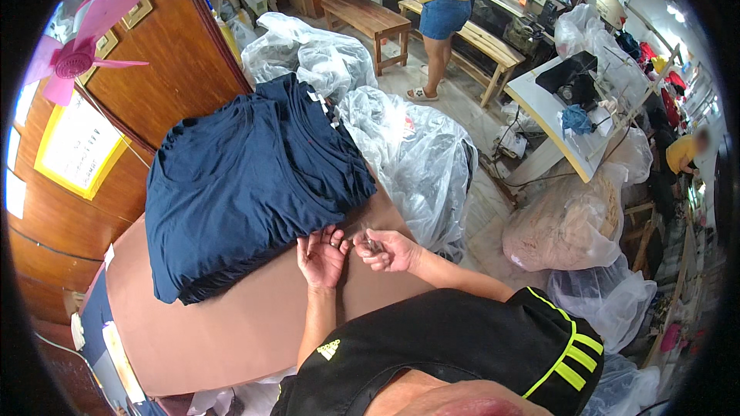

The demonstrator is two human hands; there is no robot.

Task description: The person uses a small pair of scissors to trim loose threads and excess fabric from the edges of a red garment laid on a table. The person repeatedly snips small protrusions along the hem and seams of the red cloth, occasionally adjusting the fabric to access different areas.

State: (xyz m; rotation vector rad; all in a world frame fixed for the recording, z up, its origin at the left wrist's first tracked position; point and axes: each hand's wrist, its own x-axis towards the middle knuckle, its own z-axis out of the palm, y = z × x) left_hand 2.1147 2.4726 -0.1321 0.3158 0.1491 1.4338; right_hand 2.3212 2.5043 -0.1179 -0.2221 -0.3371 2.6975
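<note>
A thick stack of navy blue shirts [254,185] lies on a brown cloth-covered table [231,339], necklines toward the far right. My left hand [322,258] is palm up at the stack's near edge, its fingers loosely bent and apart. The fingertips meet the navy fabric; I see nothing held in the palm. Just right of it, my right hand [389,251] is closed around a small grey metal tool [374,246]. Most of that tool is hidden by the fingers, so its exact kind cannot be made out.
Clear plastic bags [416,162] crowd the table's far right side. A pink fan [77,58] hangs by the wooden wall at left. Beyond are a wooden bench [366,15], a standing person [443,0] and a white sewing table [539,108]. A large filled bag [566,219] sits right.
</note>
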